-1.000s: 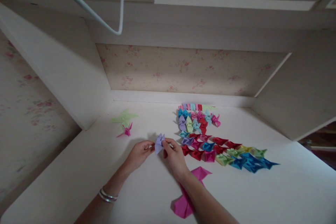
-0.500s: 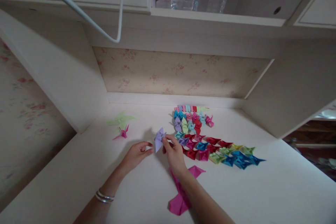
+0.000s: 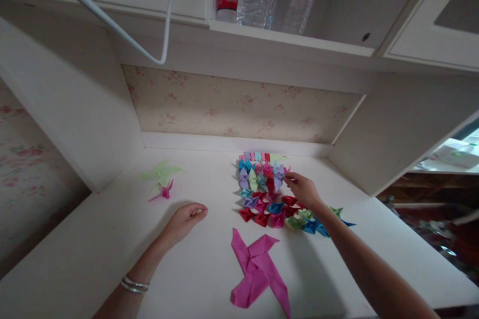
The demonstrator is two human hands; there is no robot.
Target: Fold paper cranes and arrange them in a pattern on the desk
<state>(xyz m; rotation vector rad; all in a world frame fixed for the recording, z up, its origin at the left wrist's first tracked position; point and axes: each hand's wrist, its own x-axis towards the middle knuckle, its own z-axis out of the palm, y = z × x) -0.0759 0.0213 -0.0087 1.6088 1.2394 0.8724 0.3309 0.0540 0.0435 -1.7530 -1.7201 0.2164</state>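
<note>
Thumb and fingers of the right hand [image 3: 305,192] pinched a purple paper figure [image 3: 279,176] right of the frame's centre, at the rows of coloured paper figures [image 3: 253,179]; whether it touched them could not be told. The left hand [image 3: 184,220], lower left of centre, was curled over the worktop [image 3: 209,174], thumb against its fingers.

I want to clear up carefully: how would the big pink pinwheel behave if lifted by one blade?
The pink pinwheel looks like folded paper, so it's probably very light. Its creased centre may stay fairly stiff, while the long blades could bend. Lying flat on the desk, it seems unlikely to roll.
</note>
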